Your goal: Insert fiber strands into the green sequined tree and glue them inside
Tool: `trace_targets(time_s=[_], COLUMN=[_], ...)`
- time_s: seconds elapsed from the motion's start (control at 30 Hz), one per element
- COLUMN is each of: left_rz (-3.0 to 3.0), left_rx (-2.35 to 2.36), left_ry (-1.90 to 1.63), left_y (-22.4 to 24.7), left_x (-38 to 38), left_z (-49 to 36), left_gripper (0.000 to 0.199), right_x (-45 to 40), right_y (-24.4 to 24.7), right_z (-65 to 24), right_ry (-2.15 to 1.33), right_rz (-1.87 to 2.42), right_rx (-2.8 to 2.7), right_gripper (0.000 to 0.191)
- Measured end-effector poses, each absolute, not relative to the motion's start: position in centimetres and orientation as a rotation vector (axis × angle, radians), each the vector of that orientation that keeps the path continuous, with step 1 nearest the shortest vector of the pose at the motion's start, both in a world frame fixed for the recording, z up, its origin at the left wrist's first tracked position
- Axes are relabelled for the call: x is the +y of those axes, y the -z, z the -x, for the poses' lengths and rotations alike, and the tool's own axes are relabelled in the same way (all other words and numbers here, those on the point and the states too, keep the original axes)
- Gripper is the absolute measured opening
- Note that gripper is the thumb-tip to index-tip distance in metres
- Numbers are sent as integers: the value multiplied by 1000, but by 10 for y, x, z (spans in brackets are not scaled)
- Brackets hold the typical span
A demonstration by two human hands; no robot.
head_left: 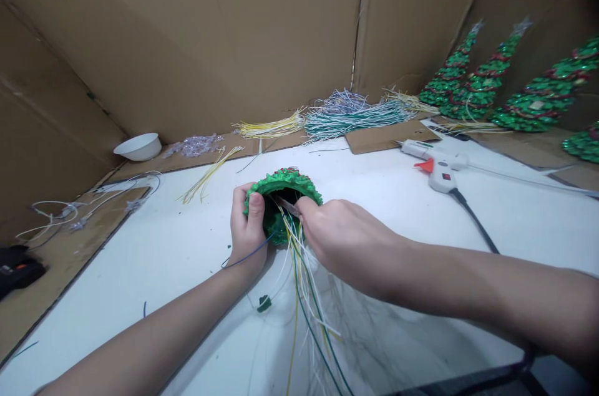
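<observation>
A small hollow green Christmas tree [285, 181] lies on its side, its dark open base facing me. My left hand [248, 227] is closed round its left rim, the thumb at the edge of the opening. My right hand [341, 237] is closed on a thin, flat, greyish tool [289, 207], perhaps tweezers, whose far end reaches into the hollow. Several white, yellow and green wires [299, 277] spill from the opening toward me. A thin blue wire [253, 254] crosses my left wrist. The tool's tip is hidden in the dark inside.
A glue gun [442, 174] lies to the right with its cord. At the back are yellow wires [274, 126], green wires [355, 121], a white bowl [139, 148] and clear plastic pieces [196, 145]. Finished trees [486, 84] stand back right. Cardboard walls [234, 28] enclose the table.
</observation>
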State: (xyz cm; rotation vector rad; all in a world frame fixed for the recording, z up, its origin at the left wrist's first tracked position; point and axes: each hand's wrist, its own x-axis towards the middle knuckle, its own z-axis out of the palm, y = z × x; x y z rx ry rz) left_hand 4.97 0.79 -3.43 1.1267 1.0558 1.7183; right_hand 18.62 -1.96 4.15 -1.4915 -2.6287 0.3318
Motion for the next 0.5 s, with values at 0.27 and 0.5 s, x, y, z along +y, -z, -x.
trace_targets(time_s=[0.27, 0.5], left_rz=[-1129, -1219], left_rx=[1015, 994], left_ry=[-1714, -1683], left_y=[38, 43], left_x=[10, 13], left_z=[-49, -43], left_gripper=[38, 41], right_x=[-20, -26], right_y=[-37, -46], right_z=[-192, -190], right_ry=[-318, -247], right_rz=[1403, 1488], right_rx=[-2638, -2714], right_gripper=[17, 24])
